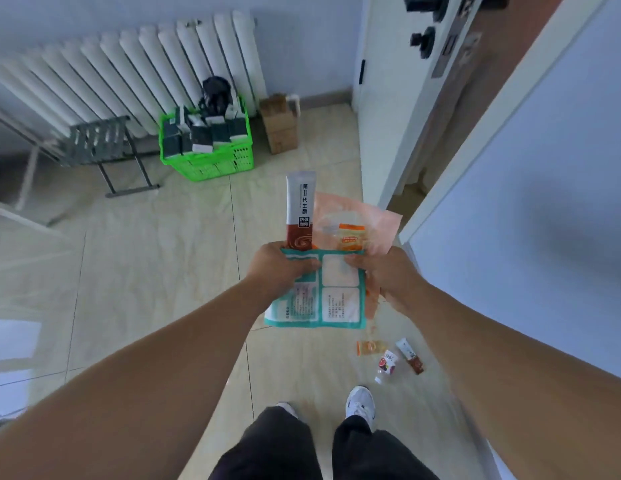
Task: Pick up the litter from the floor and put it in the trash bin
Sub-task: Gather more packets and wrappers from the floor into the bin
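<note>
Both my hands hold a bundle of litter at chest height above the tiled floor. My left hand (279, 268) grips a teal-and-white flat packet (337, 296) and a tall white-and-brown stick sachet (300, 209) that stands upright behind it. My right hand (388, 277) pinches the teal packet's top right and a pale orange clear wrapper (357, 223). On the floor, near my right foot, lie a small orange wrapper (369, 348), a small clear cup with a red label (387, 368) and a short white-and-brown sachet (411, 356). No trash bin is in view.
A green plastic crate (212, 164) full of small boxes stands by the white radiator (129, 71), with a cardboard box (279, 128) to its right. A grey folding rack (97, 147) is at the left. An open door (447, 98) and a wall close the right side.
</note>
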The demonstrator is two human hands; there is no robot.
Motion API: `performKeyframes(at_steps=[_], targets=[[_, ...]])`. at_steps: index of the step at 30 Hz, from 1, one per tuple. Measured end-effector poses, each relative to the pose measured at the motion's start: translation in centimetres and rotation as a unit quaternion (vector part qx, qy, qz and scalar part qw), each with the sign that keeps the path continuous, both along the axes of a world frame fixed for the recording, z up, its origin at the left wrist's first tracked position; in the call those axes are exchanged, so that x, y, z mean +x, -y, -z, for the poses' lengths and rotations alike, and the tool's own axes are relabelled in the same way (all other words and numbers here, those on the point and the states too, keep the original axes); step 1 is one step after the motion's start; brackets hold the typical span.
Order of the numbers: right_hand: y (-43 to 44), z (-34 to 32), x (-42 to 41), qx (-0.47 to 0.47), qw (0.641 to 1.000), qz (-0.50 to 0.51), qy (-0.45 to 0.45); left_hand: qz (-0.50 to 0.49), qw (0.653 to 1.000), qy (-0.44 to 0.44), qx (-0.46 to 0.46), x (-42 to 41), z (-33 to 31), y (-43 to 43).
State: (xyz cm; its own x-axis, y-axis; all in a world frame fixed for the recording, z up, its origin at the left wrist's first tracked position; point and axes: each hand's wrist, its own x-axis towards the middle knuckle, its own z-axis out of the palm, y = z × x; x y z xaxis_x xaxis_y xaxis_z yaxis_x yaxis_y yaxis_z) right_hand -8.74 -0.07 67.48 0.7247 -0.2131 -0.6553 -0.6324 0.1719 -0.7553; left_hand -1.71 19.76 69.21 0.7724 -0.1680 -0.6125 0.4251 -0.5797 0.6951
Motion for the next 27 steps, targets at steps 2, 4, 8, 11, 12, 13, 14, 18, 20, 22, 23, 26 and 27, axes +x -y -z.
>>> performKeyframes(at_steps=[2,4,8,11,12,13,14,18,20,22,23,26,27], targets=[[1.2,-2.4,-0.1,-0.023,0.999,0.026,0.016,0.027,0.999,0.016,-0.01,0.9,-2.2,1.5],[2.1,-4.0,-0.3,-0.042,0.997,0.061,0.02,0.059,0.998,0.028,-0.017,1.8,-3.8,2.9],[3.0,-5.4,-1.5,-0.083,0.986,0.144,0.005,0.137,0.989,0.034,-0.036,3.5,-5.0,5.6],[2.7,-5.8,-3.4,-0.1,0.971,0.218,-0.005,0.221,0.974,0.03,-0.038,4.3,-5.3,7.3],[2.5,-5.8,-4.1,-0.095,0.965,0.246,-0.003,0.248,0.967,0.032,-0.04,4.3,-5.4,7.8],[2.2,-5.8,-4.8,-0.088,0.957,0.276,0.001,0.275,0.96,0.037,-0.041,4.3,-5.6,8.3],[1.9,-5.9,-5.6,-0.084,0.948,0.305,0.007,0.301,0.952,0.045,-0.043,4.2,-5.8,8.8],[0.3,-6.7,-9.9,-0.077,0.909,0.408,0.016,0.399,0.913,0.047,-0.063,2.1,-6.5,11.2],[-0.3,-7.1,-12.9,-0.081,0.89,0.449,0.021,0.448,0.89,0.041,-0.071,-0.2,-6.9,12.5],[-1.0,-7.3,-16.6,-0.073,0.86,0.504,0.029,0.497,0.864,0.038,-0.074,-3.1,-7.0,14.0],[-1.5,-7.4,-18.6,-0.071,0.842,0.535,0.028,0.521,0.85,0.035,-0.075,-4.9,-6.9,14.6],[-3.8,-7.5,-24.9,-0.068,0.787,0.612,0.023,0.594,0.801,0.017,-0.076,-10.8,-6.4,16.0],[-4.7,-7.5,-27.1,-0.067,0.773,0.631,0.022,0.616,0.784,0.01,-0.076,-12.9,-6.2,16.2]])
